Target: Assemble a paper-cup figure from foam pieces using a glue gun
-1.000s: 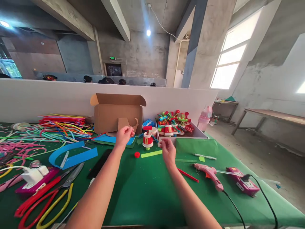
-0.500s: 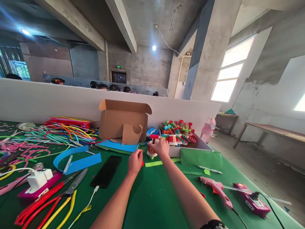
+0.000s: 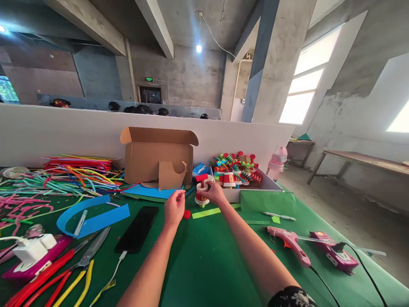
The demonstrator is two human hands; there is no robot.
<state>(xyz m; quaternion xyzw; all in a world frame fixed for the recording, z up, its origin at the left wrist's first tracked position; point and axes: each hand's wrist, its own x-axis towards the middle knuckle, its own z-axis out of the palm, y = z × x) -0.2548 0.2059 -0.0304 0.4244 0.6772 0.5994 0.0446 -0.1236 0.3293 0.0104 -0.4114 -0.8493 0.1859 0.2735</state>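
Note:
My right hand (image 3: 216,194) grips the side of a small red and white paper-cup figure (image 3: 201,198) with a red coil and a flat red piece on top. Its green lower tip is near the table. To the left of it, my left hand (image 3: 174,208) is closed in a pinch; what the fingers hold, if anything, I cannot make out. A round red piece (image 3: 187,214) lies on the green table between the hands. Just behind the right hand, a shallow box (image 3: 270,183) holds several similar colourful cup figures (image 3: 229,179).
A brown cardboard box (image 3: 153,157) stands open at the back. Coloured pipe cleaners (image 3: 83,179) heap at left, near blue strips (image 3: 102,219), scissors (image 3: 92,251) and a phone (image 3: 137,229). At right lie a pink glue gun (image 3: 289,242), a power strip (image 3: 335,256) and a pen (image 3: 279,216).
My left hand has drawn slightly away from the cup figure, and the round red piece now shows more fully. The right hand still grips the figure. The view has shifted a little.

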